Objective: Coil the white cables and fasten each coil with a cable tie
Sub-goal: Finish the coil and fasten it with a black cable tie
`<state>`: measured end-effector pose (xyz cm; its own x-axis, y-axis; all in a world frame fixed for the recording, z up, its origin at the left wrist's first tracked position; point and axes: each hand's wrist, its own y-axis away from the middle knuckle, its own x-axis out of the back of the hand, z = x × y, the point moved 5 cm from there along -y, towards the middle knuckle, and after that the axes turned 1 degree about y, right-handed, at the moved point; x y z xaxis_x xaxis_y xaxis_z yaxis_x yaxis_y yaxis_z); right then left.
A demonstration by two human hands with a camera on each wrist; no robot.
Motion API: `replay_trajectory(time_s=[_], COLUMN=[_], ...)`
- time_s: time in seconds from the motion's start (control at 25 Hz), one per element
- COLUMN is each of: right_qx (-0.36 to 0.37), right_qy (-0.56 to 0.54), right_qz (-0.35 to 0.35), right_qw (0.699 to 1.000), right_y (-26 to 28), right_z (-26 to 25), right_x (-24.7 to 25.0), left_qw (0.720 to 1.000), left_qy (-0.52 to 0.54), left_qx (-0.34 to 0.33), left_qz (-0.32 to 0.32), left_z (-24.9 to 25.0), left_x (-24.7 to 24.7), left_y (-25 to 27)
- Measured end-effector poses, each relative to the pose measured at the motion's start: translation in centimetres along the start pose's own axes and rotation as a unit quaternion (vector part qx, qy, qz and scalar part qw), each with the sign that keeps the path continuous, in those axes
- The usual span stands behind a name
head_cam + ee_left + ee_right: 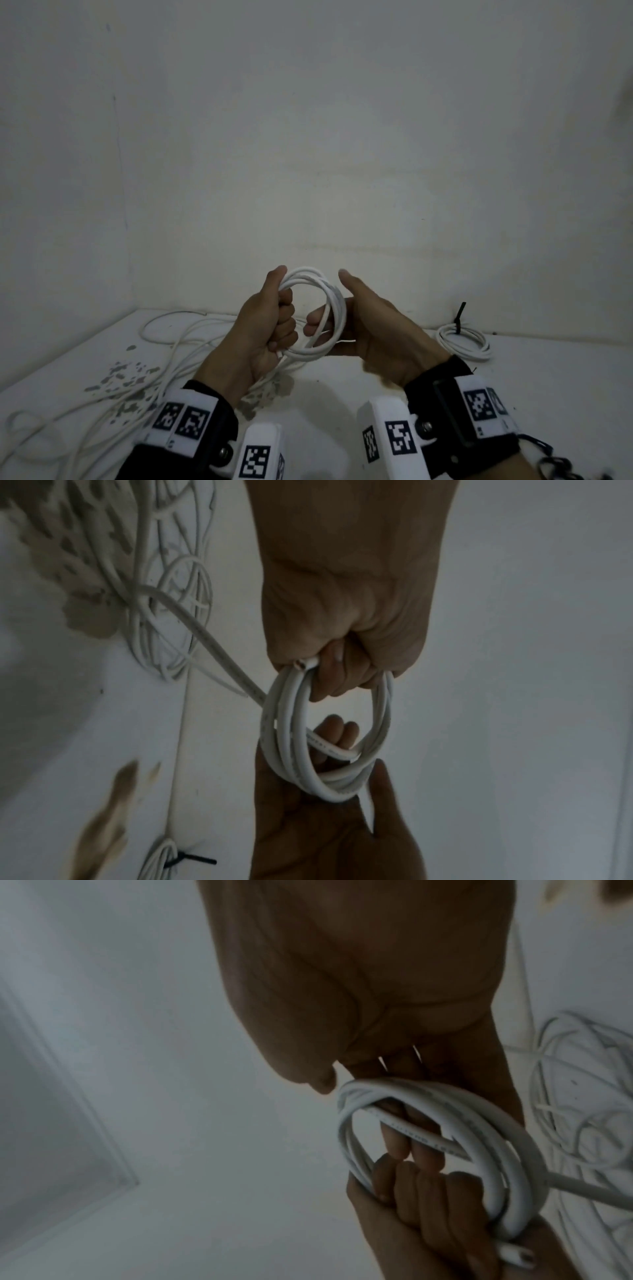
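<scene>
black cable tie (pixel 458 318) on the far coil (pixel 464 341) shows clearest from the head.

My left hand (pixel 270 318) closes over one side of the coil (pixel 317 310), so the strands under my fingers are hidden in the head view. My right hand (pixel 373 329) stands behind the other side; its fingertips show only through the ring. The loose cables (pixel 164 356) on the counter (pixel 342 387) run off the left edge and under my left wrist. In the left wrist view the tied coil (pixel 159 859) is cut by the bottom edge. The right wrist view is dim and blurred; the far cables (pixel 582 1096) smear together.
</scene>
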<state>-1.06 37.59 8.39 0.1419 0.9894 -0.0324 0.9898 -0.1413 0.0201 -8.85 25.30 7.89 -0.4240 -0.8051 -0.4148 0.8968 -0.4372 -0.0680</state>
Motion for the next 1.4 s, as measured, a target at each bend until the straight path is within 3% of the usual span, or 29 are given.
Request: replay_trajectory(time_s=[0.4, 0.48, 0.56, 0.64, 0.8, 0.88, 0.92, 1.0, 1.08, 1.12, 1.16, 1.2, 1.28, 1.36, 1.4], right_qx=[0.032, 0.081, 0.118, 0.101, -0.004, 0.018, 0.047, 0.063, 0.011, -0.013, -0.027, -0.031, 0.013, 0.055, 0.064], right_qy=[0.056, 0.178, 0.34, 0.41, 0.408, 0.422, 0.408, 0.276, 0.008, -0.113, -0.168, -0.152, 0.072, 0.321, 0.375], right_qz=[0.083, 0.122, 0.15, 0.148, 0.057, 0.087, 0.119, 0.14, 0.097, 0.069, 0.037, 0.01, 0.016, 0.072, 0.107], right_qw=[0.994, 0.973, 0.921, 0.894, 0.911, 0.902, 0.904, 0.949, 0.995, 0.991, 0.985, 0.988, 0.997, 0.943, 0.919], right_y=[-0.7, -0.1, 0.6, 1.1, 1.7, 1.9, 1.9, 1.6, 1.0, 1.0, 1.2, 1.4, 2.0, 2.5, 2.5], right_z=[0.2, -0.9, -1.5, -1.6, -1.7, -2.4, -2.8, -2.4, -1.5, -1.5, -1.8, -2.1, -2.9, -3.2, -3.3], right_x=[-0.7, -0.4, -0.3, -0.2, 1.5, 2.7, 3.0, 2.6, 1.8, 1.6, 1.5, 1.7, 3.1, 4.7, 5.7], left_qw=[0.996, 0.996, 0.994, 0.992, 0.986, 0.985, 0.986, 0.989, 0.99, 0.99, 0.99, 0.99, 0.991, 0.991, 0.991], left_qy=[-0.085, -0.088, -0.097, -0.11, -0.146, -0.151, -0.142, -0.117, -0.107, -0.107, -0.106, -0.101, -0.086, -0.069, -0.055], left_qx=[-0.023, -0.03, -0.041, -0.049, -0.06, -0.066, -0.069, -0.069, -0.065, -0.064, -0.066, -0.067, -0.071, -0.073, -0.072], left_qz=[0.001, 0.013, 0.027, 0.036, 0.047, 0.05, 0.056, 0.065, 0.068, 0.071, 0.072, 0.074, 0.079, 0.092, 0.097], left_z=[-0.1, 0.2, 0.5, 0.6, 1.1, 1.3, 1.3, 1.2, 1.1, 1.2, 1.5, 1.8, 2.2, 2.6, 2.7], left_x=[-0.1, 0.4, 0.8, 1.1, 2.0, 2.3, 2.4, 2.2, 2.3, 2.5, 2.9, 3.3, 4.3, 5.4, 6.0], left_y=[0.0, -0.4, -0.6, -0.6, -0.8, -0.8, -0.9, -1.0, -1.1, -1.2, -1.3, -1.4, -1.7, -1.9, -2.0])
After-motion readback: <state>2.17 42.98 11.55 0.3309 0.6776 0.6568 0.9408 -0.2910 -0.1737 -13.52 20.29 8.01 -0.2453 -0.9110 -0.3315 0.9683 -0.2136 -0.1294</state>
